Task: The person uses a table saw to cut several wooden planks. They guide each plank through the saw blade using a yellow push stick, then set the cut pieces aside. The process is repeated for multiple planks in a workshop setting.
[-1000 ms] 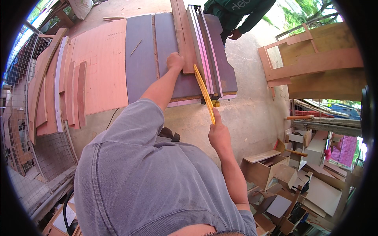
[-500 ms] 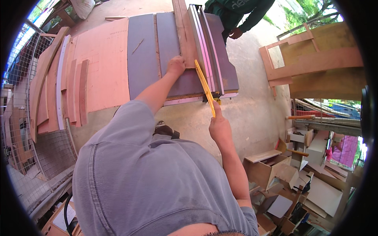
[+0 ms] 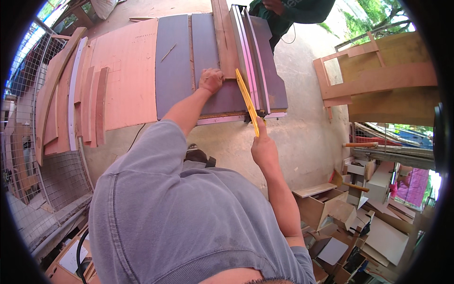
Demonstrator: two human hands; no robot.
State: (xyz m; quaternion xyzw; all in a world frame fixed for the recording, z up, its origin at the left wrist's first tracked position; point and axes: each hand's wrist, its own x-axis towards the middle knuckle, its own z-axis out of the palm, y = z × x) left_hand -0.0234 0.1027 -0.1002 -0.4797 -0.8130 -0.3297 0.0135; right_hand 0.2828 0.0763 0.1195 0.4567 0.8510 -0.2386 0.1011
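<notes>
My left hand, its fingers curled, grips the near left corner of a long reddish wooden board lying on the dark saw table. My right hand is closed round the lower end of a long yellow push stick, whose far tip meets the board's near end. Just right of the board runs a metal fence along the table. A thin wood sliver lies on the tabletop's left part.
A co-worker in dark green stands beyond the table. Pink plywood with wooden strips lies left, beside wire mesh. Plywood panels stand right, above a pile of wooden boxes and offcuts. A cable runs under the table.
The board and push stick have moved forward, away from me, with my right hand following. My left hand has shifted slightly at the board's corner. The co-worker's hand has risen.
</notes>
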